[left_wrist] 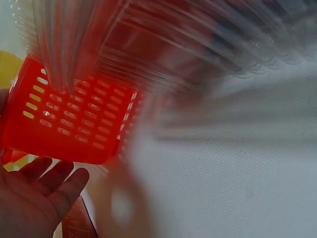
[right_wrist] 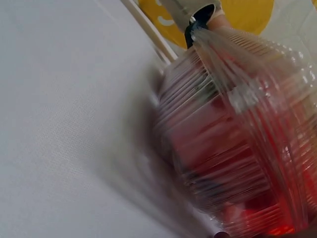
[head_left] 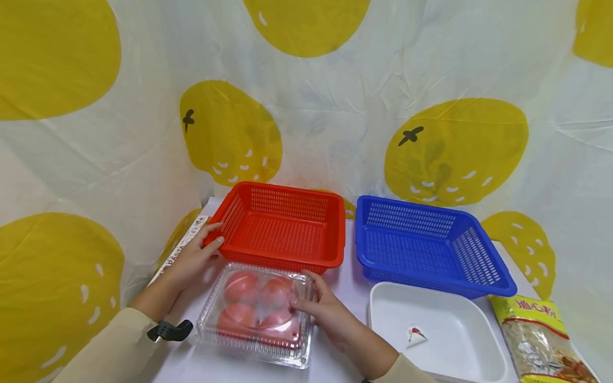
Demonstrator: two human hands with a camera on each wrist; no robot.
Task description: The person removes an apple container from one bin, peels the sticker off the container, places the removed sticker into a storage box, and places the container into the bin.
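A clear plastic clamshell box (head_left: 207,318) of red tomatoes (head_left: 241,287) is in front of the red basket (head_left: 282,234), its ridged side blurred in both wrist views. My right hand (head_left: 330,314) grips the box's right edge, thumb over the lid and a finger at the far corner. At the basket's near left corner is my left hand (head_left: 191,260), its fingertips against the red side. Seen from the left wrist, the fingers (left_wrist: 69,191) of that hand are spread loosely beside the perforated basket wall.
A blue basket (head_left: 407,255) stands to the right, behind a white tray (head_left: 450,324) holding a small torn sticker (head_left: 415,336). A bag of dry pasta (head_left: 541,340) lies at the far right. By the left curtain is a printed carton edge (head_left: 177,250).
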